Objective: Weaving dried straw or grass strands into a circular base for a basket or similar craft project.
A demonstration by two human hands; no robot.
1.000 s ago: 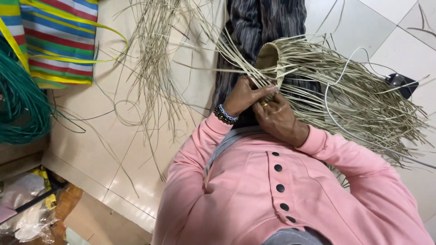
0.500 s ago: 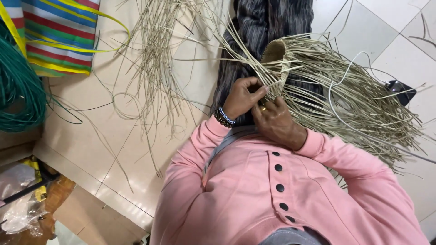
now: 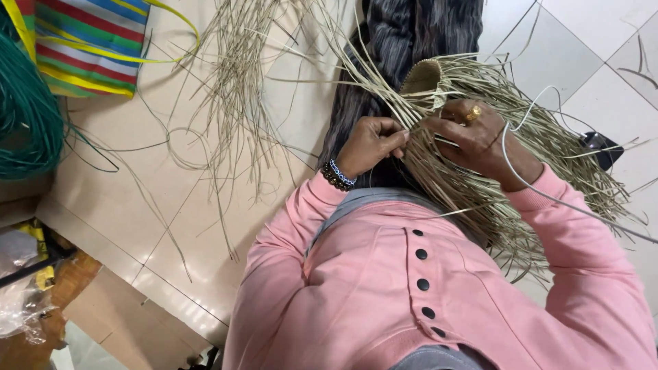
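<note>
A half-woven straw basket [image 3: 428, 79] lies in my lap with many long loose strands [image 3: 541, 157] fanning out to the right. My left hand [image 3: 370, 142], with a beaded bracelet at the wrist, pinches a few strands at the woven edge. Just right of it, my right hand [image 3: 476, 133], wearing a gold ring, grips the bundle of strands against the basket's body. Both arms are in pink sleeves. A dark striped cloth [image 3: 404, 41] over my legs runs under the basket.
Loose straw strands [image 3: 236, 89] are scattered on the beige floor at upper middle. A striped multicoloured bag [image 3: 86, 44] lies at top left beside a coil of green cord [image 3: 24, 116]. A small black object [image 3: 602, 147] sits on the white tiles at right.
My two hands have drawn apart: the right hand moved right onto the strand bundle and the left now pinches strands on its own. The view shifted slightly.
</note>
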